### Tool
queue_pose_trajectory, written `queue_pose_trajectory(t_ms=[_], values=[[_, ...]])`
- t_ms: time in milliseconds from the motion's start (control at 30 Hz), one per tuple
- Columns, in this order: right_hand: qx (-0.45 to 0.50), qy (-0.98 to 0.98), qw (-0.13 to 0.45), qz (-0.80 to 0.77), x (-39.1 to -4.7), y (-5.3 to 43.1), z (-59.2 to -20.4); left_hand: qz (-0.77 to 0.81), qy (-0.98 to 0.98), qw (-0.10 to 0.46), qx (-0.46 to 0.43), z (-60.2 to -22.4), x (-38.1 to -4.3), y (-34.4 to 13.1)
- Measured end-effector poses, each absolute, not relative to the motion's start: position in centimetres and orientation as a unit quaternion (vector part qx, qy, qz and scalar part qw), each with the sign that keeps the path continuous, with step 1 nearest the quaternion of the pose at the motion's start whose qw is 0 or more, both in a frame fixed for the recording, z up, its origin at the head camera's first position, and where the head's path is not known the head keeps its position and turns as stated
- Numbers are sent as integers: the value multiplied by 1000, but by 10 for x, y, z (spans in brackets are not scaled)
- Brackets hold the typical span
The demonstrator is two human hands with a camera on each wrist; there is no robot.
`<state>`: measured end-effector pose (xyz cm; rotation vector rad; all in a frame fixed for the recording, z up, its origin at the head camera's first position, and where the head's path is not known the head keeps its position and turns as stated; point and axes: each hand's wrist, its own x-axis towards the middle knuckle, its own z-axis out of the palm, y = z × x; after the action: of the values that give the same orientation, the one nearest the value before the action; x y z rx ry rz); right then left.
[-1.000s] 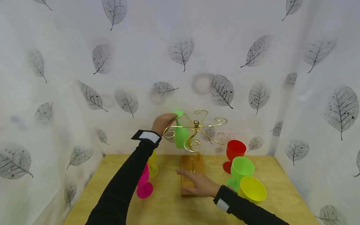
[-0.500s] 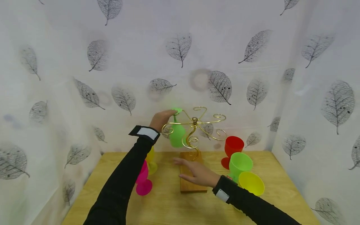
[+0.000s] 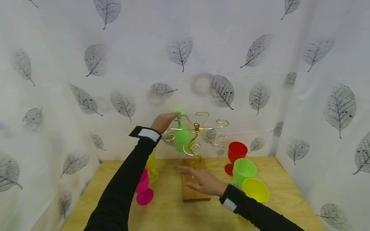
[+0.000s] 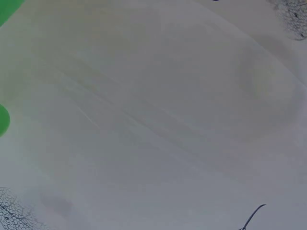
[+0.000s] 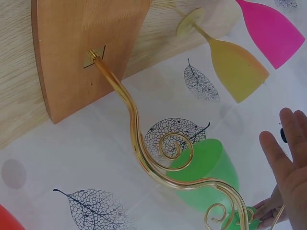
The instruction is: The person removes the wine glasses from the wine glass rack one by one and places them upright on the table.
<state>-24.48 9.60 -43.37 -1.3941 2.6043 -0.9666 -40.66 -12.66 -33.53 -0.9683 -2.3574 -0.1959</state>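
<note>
A green plastic goblet point(image 3: 181, 139) hangs upside down on the left of a gold scroll-armed stemware rack point(image 3: 196, 126). My left hand point(image 3: 164, 122) pinches the goblet's foot point(image 3: 181, 112) at its edge, and the stem overlaps a curled arm tip of the rack in the head view. In the right wrist view, the left fingertips show at that foot point(image 5: 247, 220), behind my right hand point(image 5: 292, 167). The right hand, fingers extended and holding nothing, hovers over the rack's wooden base point(image 3: 196, 192). The left wrist view shows mostly curtain, with a bit of green point(image 4: 4, 120) at its edge.
On the table's right stand a red goblet point(image 3: 237, 151), a green goblet point(image 3: 244, 170) and a yellow goblet point(image 3: 255, 190). A pink goblet point(image 3: 144, 195) and a yellow goblet point(image 3: 153, 175) stand at left, partly behind my left arm. A leaf-patterned curtain point(image 3: 138, 64) surrounds the table.
The green goblet in my left hand has shifted slightly inward, its stem now overlapping the rack's curled arm tip. My right hand has risen slightly. The head view has drifted a little.
</note>
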Motion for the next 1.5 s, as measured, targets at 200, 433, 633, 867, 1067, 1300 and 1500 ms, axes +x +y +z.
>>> queue_pose_trajectory(t_ms=[200,433,633,867,1067,1300,1500], values=[[-443,839,18,-316,-245,99,-432,-57,-880,295,-369,-336,-411,-124],[-435,841,26,-321,-245,103,-434,-76,-871,303,-379,-338,-415,-119],[-435,838,25,-328,-242,104,-437,-56,-855,336,-390,-336,-409,-121],[-448,829,9,-336,-240,105,-439,-52,-817,384,-428,-330,-393,-129],[-457,826,-15,-330,-242,104,-440,-20,-802,430,-413,-327,-378,-140],[-447,835,-50,-319,-245,100,-444,-36,-840,437,-319,-335,-366,-164],[-426,818,-144,-358,-253,98,-451,-115,-881,374,-267,-343,-356,-179]])
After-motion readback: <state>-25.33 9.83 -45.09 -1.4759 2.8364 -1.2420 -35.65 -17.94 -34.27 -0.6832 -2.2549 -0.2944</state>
